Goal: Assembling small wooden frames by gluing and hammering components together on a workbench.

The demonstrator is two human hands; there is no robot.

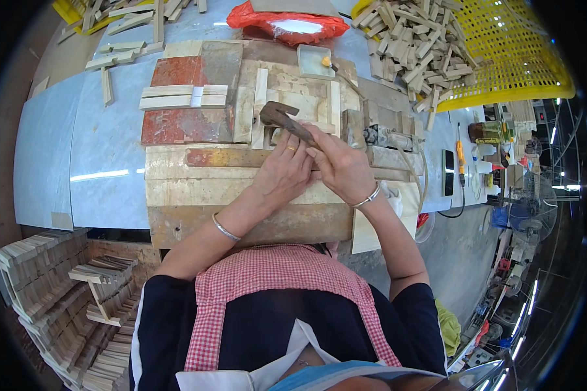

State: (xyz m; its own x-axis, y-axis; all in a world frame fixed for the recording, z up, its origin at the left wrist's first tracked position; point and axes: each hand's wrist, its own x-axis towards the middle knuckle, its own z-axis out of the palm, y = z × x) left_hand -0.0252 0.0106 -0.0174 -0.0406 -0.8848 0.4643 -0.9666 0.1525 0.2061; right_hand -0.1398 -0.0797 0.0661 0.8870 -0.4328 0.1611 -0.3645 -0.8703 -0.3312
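My right hand (344, 166) is closed round the handle of a claw hammer (278, 116), its rusty head up and to the left over a wooden jig. My left hand (284, 168) reaches in beside it, fingers bent and pressed together just under the handle. What those fingertips hold is hidden. Around them, pale wood strips stand in the jig, among them a long upright strip (260, 104) left of the hammer head. A red and yellow worn bar (225, 157) runs along the jig's near side, partly behind my left hand.
Joined wood strips (169, 102) lie on a red board (160, 126) to the left. Beyond the jig are a small clear tray (316, 62) and a red plastic bag (244, 17). A yellow basket (522, 55) borders piled wood pieces (424, 39). A metal clamp (398, 139) stands right; stacked wood (42, 260) sits lower left.
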